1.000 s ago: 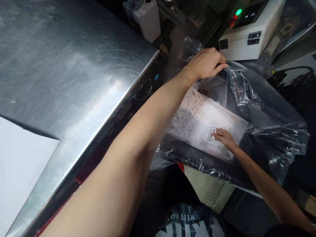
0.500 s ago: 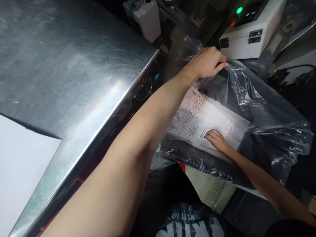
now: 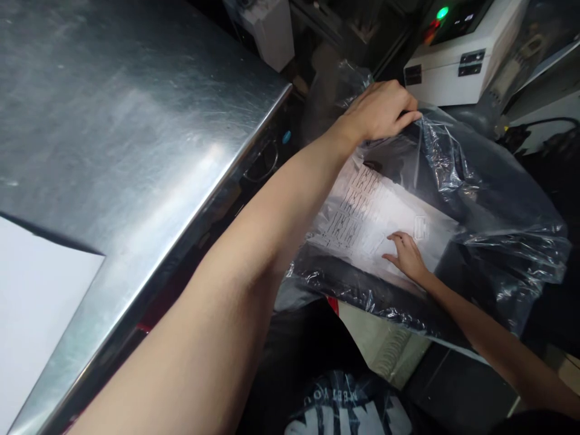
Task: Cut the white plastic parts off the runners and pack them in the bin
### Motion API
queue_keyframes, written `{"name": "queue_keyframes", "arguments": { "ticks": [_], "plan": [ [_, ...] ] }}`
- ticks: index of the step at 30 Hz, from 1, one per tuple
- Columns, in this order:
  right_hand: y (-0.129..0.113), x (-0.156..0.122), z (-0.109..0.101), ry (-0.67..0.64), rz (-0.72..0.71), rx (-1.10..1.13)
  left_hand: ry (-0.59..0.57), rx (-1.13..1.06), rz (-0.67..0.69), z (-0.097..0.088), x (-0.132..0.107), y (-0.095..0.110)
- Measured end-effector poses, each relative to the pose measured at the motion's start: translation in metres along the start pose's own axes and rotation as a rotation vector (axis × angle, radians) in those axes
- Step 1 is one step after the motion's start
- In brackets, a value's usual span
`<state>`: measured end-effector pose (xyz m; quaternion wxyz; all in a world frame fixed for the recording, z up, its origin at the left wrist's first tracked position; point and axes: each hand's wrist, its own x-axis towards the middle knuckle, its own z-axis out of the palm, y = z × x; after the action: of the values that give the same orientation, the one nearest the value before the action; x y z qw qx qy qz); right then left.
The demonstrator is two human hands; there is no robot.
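My left hand [image 3: 385, 110] is closed on the rim of a large clear plastic bag [image 3: 489, 175], holding it up. Below, a pale sheet with rows of narrow cut or printed shapes [image 3: 385, 211] lies inside the bag's opening. Over that sheet is my right hand [image 3: 406, 255], with thumb and fingers apart and nothing visible between them. Just right of its fingertips a small rectangular outline [image 3: 421, 228] shows on the sheet. Whether the right fingertips touch the sheet, I cannot tell.
A shiny metal table [image 3: 149, 127] fills the left, with a white sheet [image 3: 40, 302] on it. At the back right stands a white hinged box [image 3: 446, 75] with a green light. Another white box [image 3: 272, 36] is at the back. A ribbed hose [image 3: 393, 353] lies below.
My right hand has shifted slightly right, and its fingers have spread from a closer pinch near a small outline on the sheet. The left hand keeps its hold on the bag.
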<state>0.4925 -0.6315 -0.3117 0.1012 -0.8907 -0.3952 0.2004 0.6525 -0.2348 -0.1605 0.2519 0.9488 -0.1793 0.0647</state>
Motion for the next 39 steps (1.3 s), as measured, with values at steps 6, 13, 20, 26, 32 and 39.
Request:
{"name": "queue_keyframes", "arguments": {
  "ticks": [6,13,20,26,32,39],
  "plan": [
    [0.007,0.005,-0.008,-0.106,0.022,-0.066,-0.002,0.015,-0.021,0.0,0.0,0.0],
    [-0.007,0.012,-0.01,-0.123,0.131,-0.101,-0.018,0.026,-0.037,-0.003,-0.002,0.003],
    [-0.025,0.031,0.012,-0.072,0.219,0.026,-0.016,0.017,-0.018,-0.003,-0.001,0.003],
    [-0.03,0.03,0.017,-0.044,0.215,0.094,-0.015,0.02,-0.015,-0.003,-0.001,0.003],
    [-0.003,0.029,0.001,0.032,0.322,0.076,-0.011,0.015,-0.012,-0.003,0.0,0.004],
    [0.069,0.023,-0.027,0.095,0.712,-0.094,-0.009,0.004,-0.024,-0.003,-0.001,0.003]
  ]
}}
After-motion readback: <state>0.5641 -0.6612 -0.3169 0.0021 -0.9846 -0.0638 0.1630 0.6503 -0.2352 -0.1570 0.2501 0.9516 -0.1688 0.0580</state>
